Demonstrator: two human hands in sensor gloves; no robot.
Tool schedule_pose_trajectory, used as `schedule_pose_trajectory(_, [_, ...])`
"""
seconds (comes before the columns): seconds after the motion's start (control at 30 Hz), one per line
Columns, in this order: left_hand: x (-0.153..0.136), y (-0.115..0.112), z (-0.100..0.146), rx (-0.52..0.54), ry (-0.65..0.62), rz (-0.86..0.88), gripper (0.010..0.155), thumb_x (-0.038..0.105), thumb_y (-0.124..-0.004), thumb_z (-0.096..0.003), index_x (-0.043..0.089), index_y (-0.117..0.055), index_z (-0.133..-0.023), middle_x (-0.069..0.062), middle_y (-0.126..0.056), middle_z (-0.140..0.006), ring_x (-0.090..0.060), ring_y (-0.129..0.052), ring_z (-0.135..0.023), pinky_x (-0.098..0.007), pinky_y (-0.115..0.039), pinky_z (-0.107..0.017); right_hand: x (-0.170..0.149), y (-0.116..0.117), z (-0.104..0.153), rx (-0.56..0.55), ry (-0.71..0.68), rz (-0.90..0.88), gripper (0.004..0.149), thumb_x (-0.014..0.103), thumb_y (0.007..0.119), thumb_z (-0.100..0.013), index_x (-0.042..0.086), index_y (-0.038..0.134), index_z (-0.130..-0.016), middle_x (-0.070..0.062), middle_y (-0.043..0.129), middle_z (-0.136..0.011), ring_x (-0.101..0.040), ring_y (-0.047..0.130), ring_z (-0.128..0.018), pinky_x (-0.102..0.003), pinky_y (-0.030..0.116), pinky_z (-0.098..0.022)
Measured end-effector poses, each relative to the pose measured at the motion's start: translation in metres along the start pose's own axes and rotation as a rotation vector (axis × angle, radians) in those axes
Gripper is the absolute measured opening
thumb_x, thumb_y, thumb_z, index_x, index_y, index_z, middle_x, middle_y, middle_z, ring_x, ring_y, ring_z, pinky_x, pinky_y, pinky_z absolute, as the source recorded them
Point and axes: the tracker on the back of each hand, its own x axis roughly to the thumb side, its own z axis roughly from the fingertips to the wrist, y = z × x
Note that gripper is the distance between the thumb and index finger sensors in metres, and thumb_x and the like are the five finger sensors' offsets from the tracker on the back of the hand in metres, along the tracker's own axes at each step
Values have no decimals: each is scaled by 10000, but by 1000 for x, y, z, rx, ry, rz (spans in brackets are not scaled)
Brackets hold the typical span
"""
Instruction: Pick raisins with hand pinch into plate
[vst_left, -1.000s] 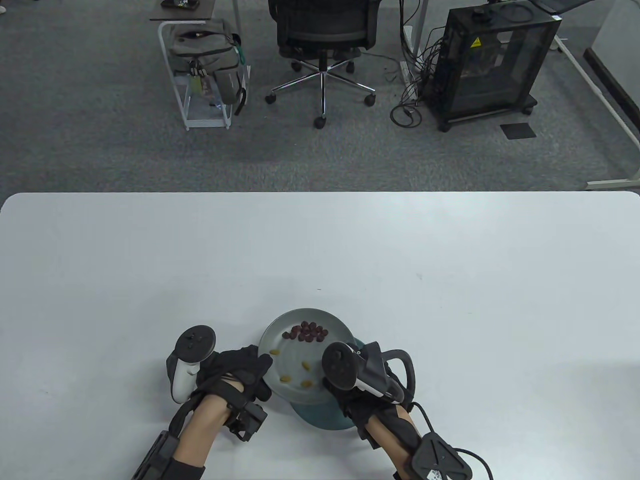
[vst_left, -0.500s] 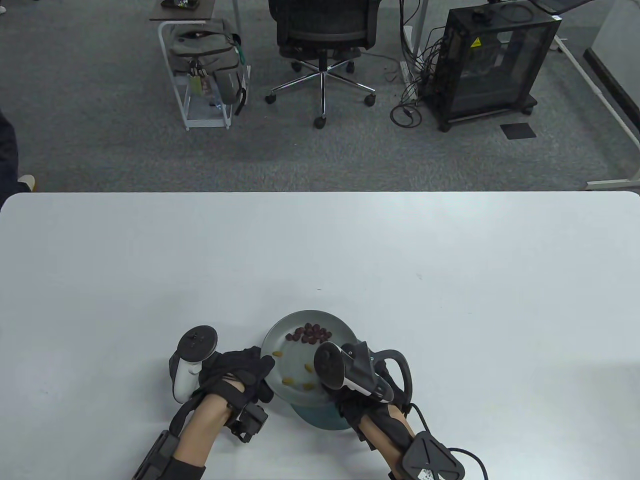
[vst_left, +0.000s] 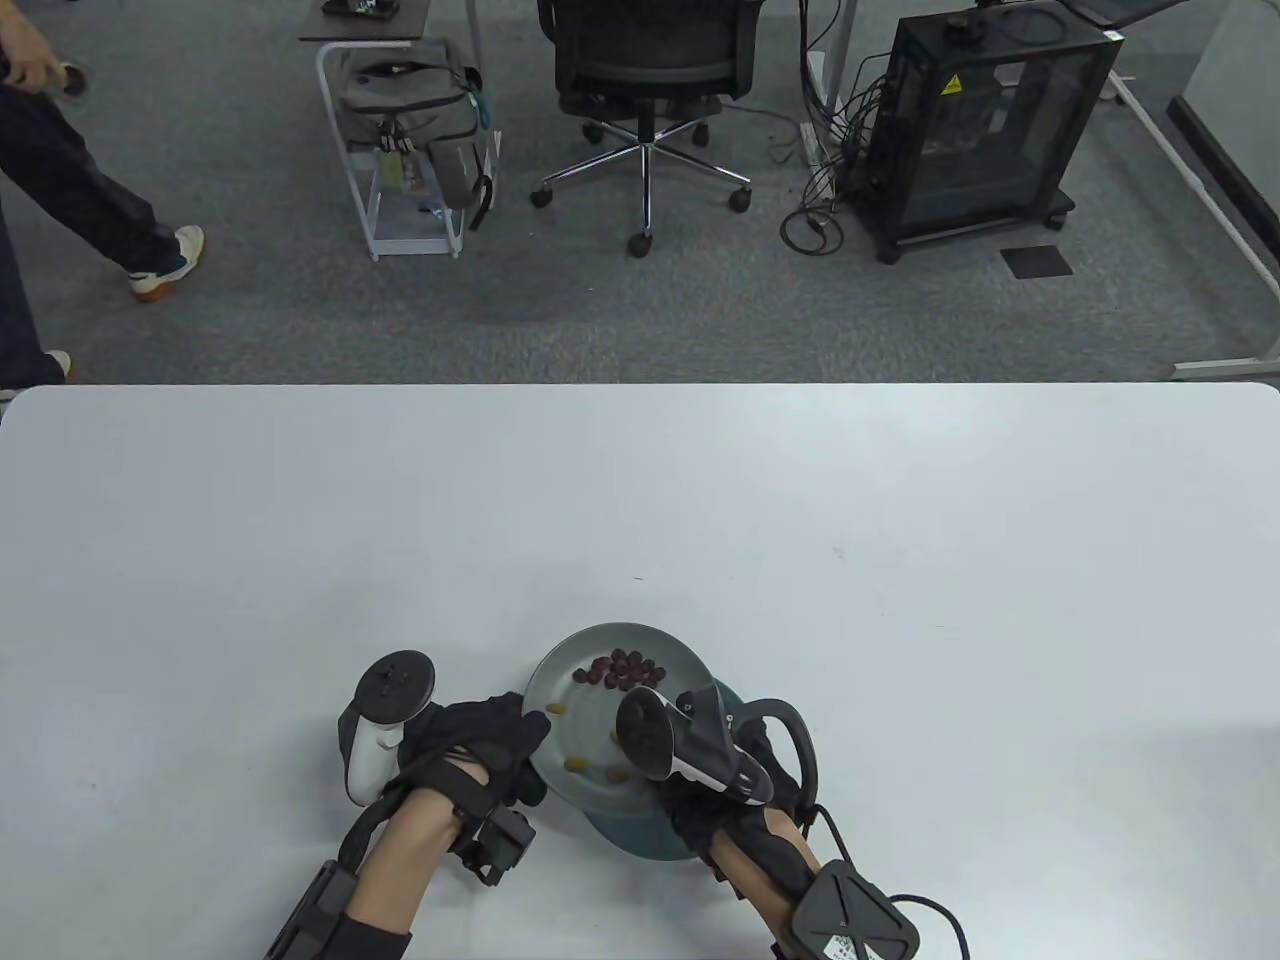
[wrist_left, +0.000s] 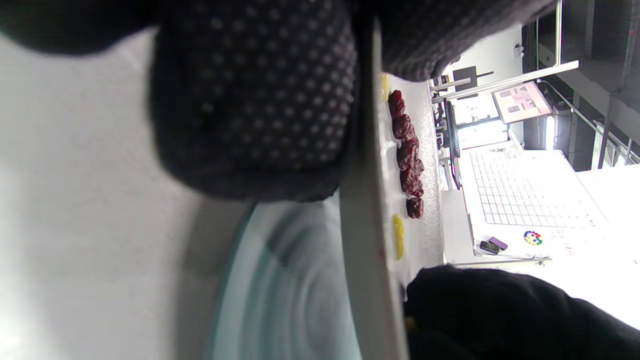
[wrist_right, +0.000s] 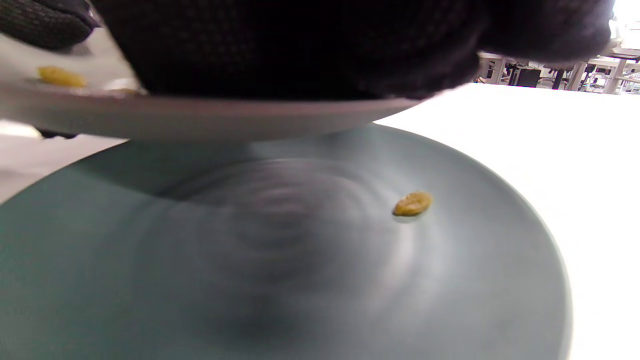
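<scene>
My left hand (vst_left: 500, 745) grips the left rim of a grey plate (vst_left: 590, 735) and holds it tilted above a teal plate (vst_left: 650, 840). The grey plate carries a cluster of dark red raisins (vst_left: 625, 670) and a few yellow raisins (vst_left: 575, 765). In the left wrist view my fingers (wrist_left: 250, 100) clamp the grey rim (wrist_left: 370, 225). My right hand (vst_left: 700, 800) hangs over the grey plate's right side; its tracker hides the fingers. In the right wrist view one yellow raisin (wrist_right: 412, 203) lies on the teal plate (wrist_right: 300, 260), under the grey rim (wrist_right: 200, 117).
Both plates sit near the table's front edge on the white table (vst_left: 900, 520). Beyond the table stand an office chair (vst_left: 645, 60), a rack with a bag (vst_left: 410, 110) and a black cabinet (vst_left: 985, 120). A person (vst_left: 90, 200) walks at the far left.
My right hand has moved left, further over the grey plate, covering some yellow raisins. My left hand keeps its grip. A person has walked into view at the far left.
</scene>
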Motion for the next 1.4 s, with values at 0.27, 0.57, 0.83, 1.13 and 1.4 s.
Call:
schedule_pose_trajectory(0.27, [0, 1, 0, 10, 4, -7, 534, 262, -807, -476, -144, -723, -811, -199, -1081, -564, -227, -1091, -164, -419, -856, -166, 0, 1, -2, -10, -25, -14, 481, 410, 975, -384, 116, 915, -761, -86, 991, -606, -185, 977, -311, -391, 874, -284])
schedule_pose_trajectory(0.57, [0, 1, 1, 8, 10, -36, 536, 264, -803, -479, -145, -718, -814, -194, -1079, -572, -231, -1095, -176, -422, -856, -168, -9, -9, 4, -55, -29, -71, 480, 420, 973, -384, 124, 917, -758, -80, 992, -603, -182, 978, -312, -389, 876, -287])
schedule_pose_trajectory(0.83, [-5, 12, 0, 52, 25, -19, 538, 266, -801, -480, -144, -714, -816, -193, -1075, -576, -229, -1094, -181, -420, -855, -170, -34, -27, 12, -116, -7, -166, 481, 422, 975, -384, 122, 920, -756, -77, 995, -591, -176, 975, -300, -385, 876, -280])
schedule_pose_trajectory(1.13, [-7, 26, 3, 112, 22, 43, 538, 269, -799, -483, -141, -711, -819, -190, -1073, -580, -226, -1093, -186, -419, -854, -174, -59, -17, 4, -78, 58, -186, 476, 420, 978, -384, 121, 925, -751, -77, 998, -578, -169, 973, -285, -383, 876, -273])
schedule_pose_trajectory(1.4, [-7, 34, 6, 147, 14, 60, 539, 271, -799, -483, -141, -711, -820, -188, -1073, -579, -223, -1092, -185, -416, -855, -173, -67, -1, -3, -16, 93, -141, 475, 418, 982, -382, 122, 929, -749, -73, 1001, -563, -163, 970, -273, -380, 877, -267])
